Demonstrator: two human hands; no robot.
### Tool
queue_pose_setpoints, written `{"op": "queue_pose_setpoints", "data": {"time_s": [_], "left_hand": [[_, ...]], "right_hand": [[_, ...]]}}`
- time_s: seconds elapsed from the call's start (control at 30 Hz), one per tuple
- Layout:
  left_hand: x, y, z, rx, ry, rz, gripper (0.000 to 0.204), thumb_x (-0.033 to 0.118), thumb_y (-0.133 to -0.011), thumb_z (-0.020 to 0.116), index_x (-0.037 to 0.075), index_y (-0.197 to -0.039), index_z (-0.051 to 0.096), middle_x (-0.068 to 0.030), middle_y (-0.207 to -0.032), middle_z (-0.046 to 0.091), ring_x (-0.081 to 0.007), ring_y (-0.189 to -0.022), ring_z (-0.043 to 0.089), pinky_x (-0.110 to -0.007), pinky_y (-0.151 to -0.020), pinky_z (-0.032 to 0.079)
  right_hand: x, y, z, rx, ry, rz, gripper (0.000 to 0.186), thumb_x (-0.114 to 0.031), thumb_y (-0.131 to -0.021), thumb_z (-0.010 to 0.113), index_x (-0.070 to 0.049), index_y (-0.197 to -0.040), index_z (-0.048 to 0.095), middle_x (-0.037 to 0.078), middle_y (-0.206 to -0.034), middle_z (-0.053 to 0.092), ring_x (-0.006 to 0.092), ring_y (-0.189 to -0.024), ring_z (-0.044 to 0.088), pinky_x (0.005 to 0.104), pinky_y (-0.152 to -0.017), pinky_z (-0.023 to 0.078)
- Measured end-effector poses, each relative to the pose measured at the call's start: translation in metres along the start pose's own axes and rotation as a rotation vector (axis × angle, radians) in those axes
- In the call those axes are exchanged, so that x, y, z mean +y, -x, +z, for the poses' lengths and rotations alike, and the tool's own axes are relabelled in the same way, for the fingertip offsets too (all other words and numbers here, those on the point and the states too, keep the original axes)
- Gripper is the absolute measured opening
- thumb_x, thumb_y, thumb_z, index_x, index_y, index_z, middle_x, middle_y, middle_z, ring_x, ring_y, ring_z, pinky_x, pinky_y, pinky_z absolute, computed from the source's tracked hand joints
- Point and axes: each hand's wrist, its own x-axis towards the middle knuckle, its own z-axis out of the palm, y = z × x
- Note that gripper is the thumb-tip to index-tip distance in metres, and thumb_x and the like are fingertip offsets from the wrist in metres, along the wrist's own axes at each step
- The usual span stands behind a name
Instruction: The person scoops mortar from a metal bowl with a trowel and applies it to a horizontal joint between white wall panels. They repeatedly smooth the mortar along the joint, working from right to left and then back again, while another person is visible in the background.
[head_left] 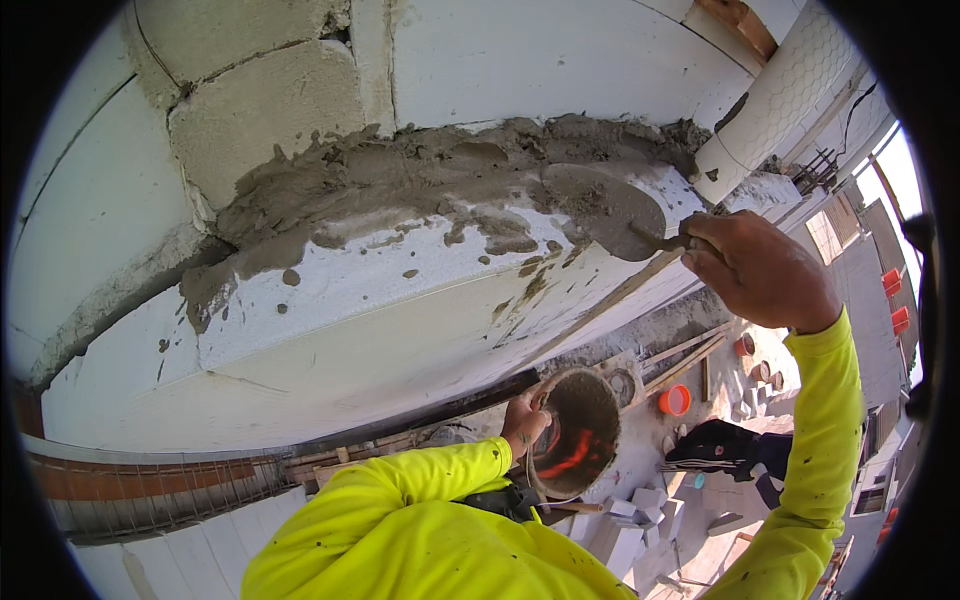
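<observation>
Out to the right, my right hand (765, 268) is closed round the handle of a mortar-coated trowel (618, 212). The trowel's rounded blade rests on or just above the wet grey mortar (390, 175), which runs along the ledge where it meets the wall. Splashes of mortar dot the white block ledge (320, 300). Close to my body, my left hand (523, 427) grips the rim of a bucket (603, 425), tilted with its mouth toward me. Grey residue coats its inside, and an orange-red patch shows there. My fingertips are partly hidden by the rim.
A mesh-wrapped white pipe (780, 105) stands at the ledge's right end, beside protruding rebar (818, 170). Far below lie an orange bucket (675, 400), wooden planks (688, 360) and white blocks (640, 510). A person in dark clothes (725, 447) is down there. Wire mesh (150, 495) lies lower left.
</observation>
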Motion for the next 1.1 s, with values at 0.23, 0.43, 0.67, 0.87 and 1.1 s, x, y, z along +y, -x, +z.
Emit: {"op": "queue_pose_setpoints", "data": {"time_s": [0.23,0.43,0.67,0.87,1.1], "left_hand": [[0.004,0.004,0.005,-0.013,0.008,0.052,0.064,0.011,-0.067,0.06,0.005,-0.131,0.063,-0.0101,-0.091,0.069,-0.0216,-0.082,0.063,-0.032,-0.079,0.05],[0.003,0.0,-0.002,0.001,0.06,0.146,0.065,0.015,-0.069,0.059,0.008,-0.133,0.061,-0.0124,-0.1,0.071,-0.0243,-0.09,0.065,-0.033,-0.086,0.049],[0.02,0.003,-0.033,0.13,-0.057,-0.002,0.063,0.007,-0.071,0.06,0.002,-0.134,0.061,-0.0093,-0.106,0.072,-0.0165,-0.095,0.064,-0.03,-0.086,0.049],[0.026,0.001,-0.048,0.239,-0.005,0.105,0.066,0.006,-0.071,0.059,0.004,-0.137,0.059,-0.0097,-0.111,0.073,-0.0189,-0.099,0.066,-0.03,-0.091,0.048],[0.012,-0.004,-0.025,0.213,-0.007,0.123,0.066,0.003,-0.071,0.06,0.003,-0.137,0.058,-0.0035,-0.098,0.068,-0.0124,-0.079,0.059,-0.028,-0.07,0.049]], "right_hand": [[-0.089,-0.038,-0.002,0.037,-0.052,-0.407,0.021,-0.016,-0.094,0.061,0.004,-0.099,0.063,0.02,-0.065,0.059,0.0384,-0.06,0.059,0.0466,-0.062,0.046],[-0.164,-0.097,0.003,0.131,-0.079,-0.775,0.018,-0.017,-0.09,0.062,0.001,-0.089,0.062,0.02,-0.081,0.062,0.0393,-0.082,0.061,0.0461,-0.077,0.051],[-0.227,-0.119,-0.008,0.572,0.285,-0.8,0.024,-0.017,-0.09,0.064,0.001,-0.105,0.06,0.017,-0.09,0.064,0.0369,-0.075,0.065,0.0466,-0.065,0.053],[-0.243,-0.091,0.013,0.487,0.402,-0.86,0.03,-0.009,-0.087,0.063,0.001,-0.115,0.061,0.019,-0.097,0.064,0.0319,-0.079,0.069,0.0403,-0.068,0.057],[-0.236,-0.122,0.01,0.683,0.428,-0.802,0.024,-0.007,-0.085,0.061,0.002,-0.106,0.064,0.017,-0.094,0.066,0.0292,-0.077,0.07,0.0395,-0.064,0.057]]}}
